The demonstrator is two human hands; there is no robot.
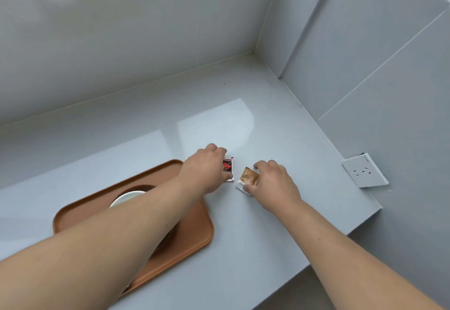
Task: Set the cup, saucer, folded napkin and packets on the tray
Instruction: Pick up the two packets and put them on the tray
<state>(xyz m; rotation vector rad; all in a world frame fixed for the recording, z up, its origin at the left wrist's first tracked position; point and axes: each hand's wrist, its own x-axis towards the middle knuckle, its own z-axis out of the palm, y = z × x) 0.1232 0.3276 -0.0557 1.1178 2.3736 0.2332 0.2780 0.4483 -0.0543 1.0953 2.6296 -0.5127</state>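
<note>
A glossy pale-grey countertop (255, 224) carries a rounded rectangular brown tray (194, 231); just right of the tray's far corner lies a red-and-black square packet (228, 167); farther right, a brown-and-white packet (248, 178).

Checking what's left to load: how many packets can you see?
2. Red packet on the counter, pinched by the left hand; brown packet beside it, pinched by the right hand. Others may hide under the arm.

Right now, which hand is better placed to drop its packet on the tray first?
Probably left. The left hand pinches the red packet right beside the tray, with its forearm lying across it. The right hand holds the brown packet farther from the tray, past the red one.
</note>
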